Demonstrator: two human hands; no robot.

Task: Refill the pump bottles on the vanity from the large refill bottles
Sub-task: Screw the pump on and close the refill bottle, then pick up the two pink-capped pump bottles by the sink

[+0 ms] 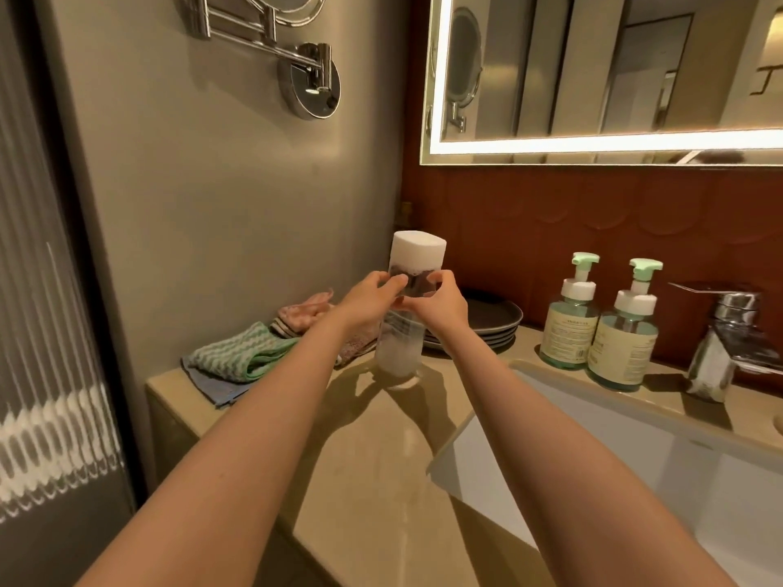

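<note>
1 lit mirror (593,78) was seen across the back wall, and 1 beige vanity (381,459) was spread out below it. 1 white sink (593,459) was set into the right of that top. On the left wall 1 chrome swing-arm mirror (296,57) was mounted.

1 chrome faucet (720,345) was planted behind the sink. And there it was: 1 tall clear refill bottle (400,341), white-capped, held upright with its base down at the vanity, left of the sink. 1 stack of dark plates (491,324) was parked just behind it; the number of plates could not be told. At least 3 folded cloths (237,353) were heaped in the left corner: green-striped, blue and pink.

2 pump bottles (570,332), green-tinted with mint pump heads, were stood side by side between the plates and the faucet, apart from the hands.

2 bare forearms were stretched forward, converging on the refill bottle. The left hand (366,305) was wrapped onto the bottle's upper body from the left, fingers curled to the front. The right hand (440,305) was clasped on from the right at the same height, thumb and fingers curved round it, just below the cap.
</note>
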